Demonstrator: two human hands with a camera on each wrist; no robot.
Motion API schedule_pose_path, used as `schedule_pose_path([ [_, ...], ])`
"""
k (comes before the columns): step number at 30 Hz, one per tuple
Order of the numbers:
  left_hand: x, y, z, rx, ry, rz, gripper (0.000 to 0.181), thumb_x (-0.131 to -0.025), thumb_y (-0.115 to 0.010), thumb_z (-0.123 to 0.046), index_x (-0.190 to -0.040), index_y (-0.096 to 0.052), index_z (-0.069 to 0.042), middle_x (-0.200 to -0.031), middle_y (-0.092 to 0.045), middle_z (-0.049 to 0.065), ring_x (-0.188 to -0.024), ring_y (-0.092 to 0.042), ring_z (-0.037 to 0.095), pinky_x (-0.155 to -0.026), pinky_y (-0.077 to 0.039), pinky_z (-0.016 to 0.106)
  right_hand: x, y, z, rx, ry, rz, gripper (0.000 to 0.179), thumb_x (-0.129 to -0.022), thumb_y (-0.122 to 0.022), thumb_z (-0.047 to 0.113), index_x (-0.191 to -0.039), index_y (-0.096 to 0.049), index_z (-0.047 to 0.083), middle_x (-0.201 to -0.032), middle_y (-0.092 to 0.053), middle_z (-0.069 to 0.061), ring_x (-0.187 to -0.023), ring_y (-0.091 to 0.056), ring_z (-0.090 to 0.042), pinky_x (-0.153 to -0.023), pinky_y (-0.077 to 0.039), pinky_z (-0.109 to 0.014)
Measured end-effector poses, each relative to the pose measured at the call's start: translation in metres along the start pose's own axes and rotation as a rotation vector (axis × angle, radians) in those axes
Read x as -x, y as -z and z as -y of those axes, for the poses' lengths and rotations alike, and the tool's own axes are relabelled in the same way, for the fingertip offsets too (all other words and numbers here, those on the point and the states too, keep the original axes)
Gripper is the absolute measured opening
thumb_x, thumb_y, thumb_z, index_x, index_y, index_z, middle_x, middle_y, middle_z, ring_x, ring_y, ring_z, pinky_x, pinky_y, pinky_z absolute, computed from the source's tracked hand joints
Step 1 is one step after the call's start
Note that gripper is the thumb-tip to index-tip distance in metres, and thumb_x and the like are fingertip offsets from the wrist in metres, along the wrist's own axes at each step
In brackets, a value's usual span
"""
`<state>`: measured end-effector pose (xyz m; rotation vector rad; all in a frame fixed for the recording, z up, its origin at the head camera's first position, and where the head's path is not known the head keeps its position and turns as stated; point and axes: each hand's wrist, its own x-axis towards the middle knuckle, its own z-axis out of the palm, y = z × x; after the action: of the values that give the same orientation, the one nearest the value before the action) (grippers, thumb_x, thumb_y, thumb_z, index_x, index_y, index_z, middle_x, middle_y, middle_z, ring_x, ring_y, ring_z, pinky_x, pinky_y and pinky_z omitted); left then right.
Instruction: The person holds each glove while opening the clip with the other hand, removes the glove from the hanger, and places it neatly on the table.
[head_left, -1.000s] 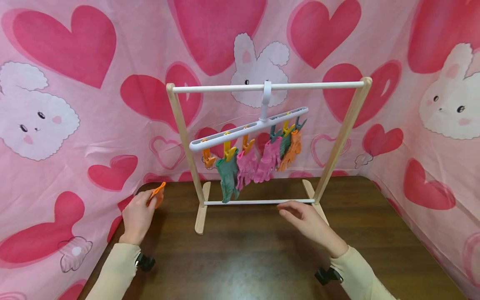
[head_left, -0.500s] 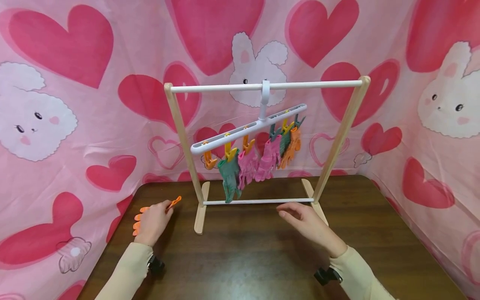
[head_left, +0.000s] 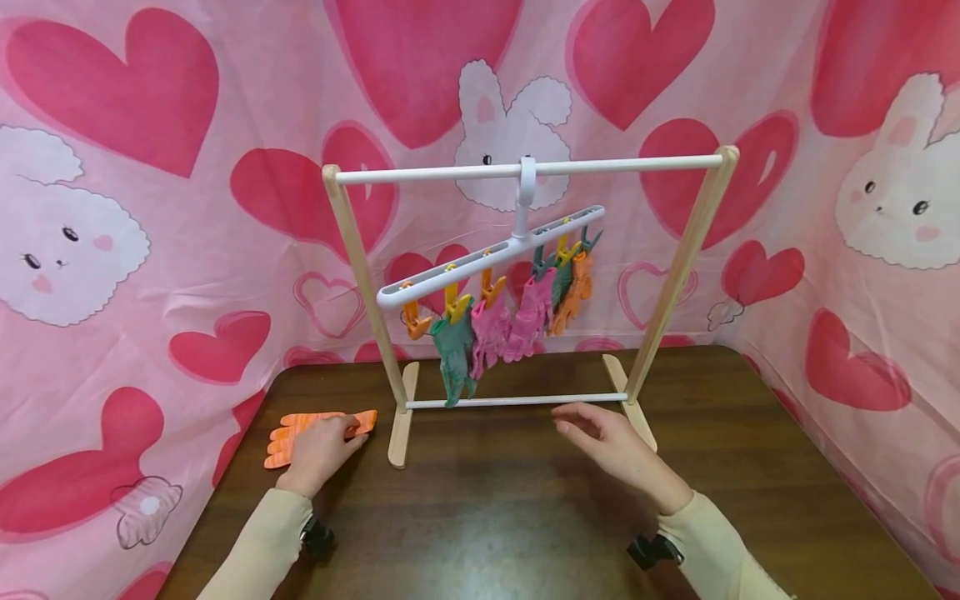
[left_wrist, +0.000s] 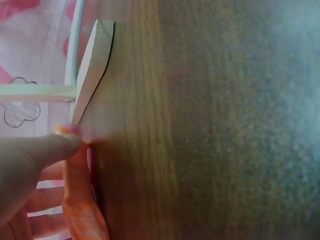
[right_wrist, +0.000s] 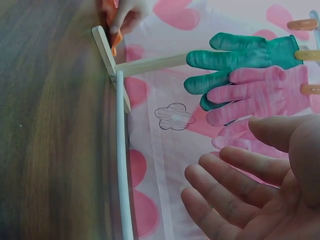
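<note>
An orange glove (head_left: 283,442) lies on the table left of the rack. My left hand (head_left: 322,454) pinches its cuff end; in the left wrist view the thumb (left_wrist: 55,148) lies across the orange fabric (left_wrist: 82,200). My right hand (head_left: 615,450) hovers before the rack's right side, fingers relaxed and holding nothing. From the grey hanger (head_left: 480,263), clips hold a green glove (head_left: 453,354), two pink gloves (head_left: 491,329), another green glove partly hidden, and an orange glove (head_left: 576,296). The leftmost orange clip (head_left: 412,322) holds nothing.
The wooden rack (head_left: 363,283) stands on the brown table (head_left: 480,517), its hanger slanted under the white top bar (head_left: 435,176). A white lower bar (head_left: 517,402) joins the feet; the left foot (head_left: 401,421) is just right of the glove on the table. Pink patterned cloth surrounds the table.
My left hand has come down and right with the orange glove, which now lies spread on the table. The right hand has stayed in place.
</note>
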<state>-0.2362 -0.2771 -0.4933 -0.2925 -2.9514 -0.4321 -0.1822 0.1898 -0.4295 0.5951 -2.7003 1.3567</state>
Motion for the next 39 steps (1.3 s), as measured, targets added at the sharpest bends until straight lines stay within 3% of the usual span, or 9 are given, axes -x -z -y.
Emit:
schedule_pose_path([
  [2, 0.0, 0.0, -0.001, 0.014, 0.008, 0.027, 0.022, -0.089, -0.083, -0.027, -0.097, -0.077, -0.008, -0.066, -0.05, 0.0, -0.063, -0.046, 0.019, -0.056, -0.039, 0.035, 0.0, 0.0, 0.0, 0.006, -0.003, 0.001, 0.025, -0.102, -0.068, 0.023, -0.123, -0.073, 0.01, -0.116, -0.076, -0.002, -0.105, -0.071, -0.016, -0.087, -0.057, -0.03],
  [5, 0.001, 0.001, -0.002, 0.022, -0.01, 0.035, 0.02, -0.09, -0.082, -0.026, -0.098, -0.078, -0.008, -0.073, -0.062, 0.002, -0.067, -0.057, 0.021, -0.062, -0.051, 0.039, 0.001, -0.001, 0.0, 0.013, -0.002, 0.001, 0.025, -0.102, -0.068, 0.024, -0.123, -0.073, 0.01, -0.116, -0.076, -0.002, -0.104, -0.071, -0.016, -0.087, -0.057, -0.031],
  [7, 0.001, 0.002, -0.002, 0.015, -0.028, 0.039, 0.017, -0.091, -0.081, -0.021, -0.1, -0.079, -0.007, -0.083, -0.071, 0.006, -0.076, -0.066, 0.026, -0.072, -0.058, 0.046, 0.001, -0.001, -0.001, 0.015, -0.003, 0.002, 0.026, -0.102, -0.068, 0.025, -0.123, -0.073, 0.01, -0.116, -0.076, -0.003, -0.104, -0.071, -0.016, -0.087, -0.057, -0.032],
  [11, 0.001, 0.003, -0.001, 0.0, -0.064, 0.048, 0.017, -0.089, -0.081, -0.007, -0.105, -0.078, -0.004, -0.101, -0.076, 0.014, -0.09, -0.071, 0.034, -0.085, -0.059, 0.055, 0.002, -0.002, 0.0, 0.012, -0.004, 0.008, 0.026, -0.103, -0.067, 0.024, -0.123, -0.072, 0.009, -0.117, -0.076, -0.004, -0.105, -0.071, -0.017, -0.087, -0.057, -0.031],
  [23, 0.002, -0.001, -0.001, 0.009, -0.058, 0.061, 0.024, -0.084, -0.084, -0.004, -0.107, -0.077, -0.003, -0.103, -0.074, 0.016, -0.093, -0.069, 0.035, -0.087, -0.058, 0.056, 0.001, -0.006, 0.001, 0.035, 0.045, -0.004, 0.025, -0.102, -0.068, 0.022, -0.122, -0.073, 0.008, -0.118, -0.075, -0.007, -0.107, -0.071, -0.018, -0.091, -0.057, -0.034],
  [31, 0.004, 0.001, -0.009, 0.017, -0.1, -0.032, 0.025, -0.083, -0.086, -0.006, -0.106, -0.076, -0.004, -0.097, -0.073, 0.013, -0.087, -0.069, 0.033, -0.079, -0.06, 0.053, -0.001, -0.008, 0.003, 0.028, 0.066, -0.012, 0.027, -0.102, -0.069, 0.024, -0.123, -0.073, 0.008, -0.119, -0.075, -0.005, -0.109, -0.071, -0.018, -0.093, -0.057, -0.036],
  [39, 0.001, 0.011, -0.035, 0.085, -0.089, -0.134, 0.022, -0.09, -0.081, -0.012, -0.11, -0.075, -0.007, -0.104, -0.072, 0.015, -0.091, -0.07, 0.036, -0.073, -0.06, 0.053, -0.008, -0.007, 0.014, 0.012, 0.118, -0.017, 0.025, -0.102, -0.069, 0.02, -0.124, -0.072, 0.009, -0.115, -0.076, -0.001, -0.104, -0.071, -0.012, -0.088, -0.057, -0.031],
])
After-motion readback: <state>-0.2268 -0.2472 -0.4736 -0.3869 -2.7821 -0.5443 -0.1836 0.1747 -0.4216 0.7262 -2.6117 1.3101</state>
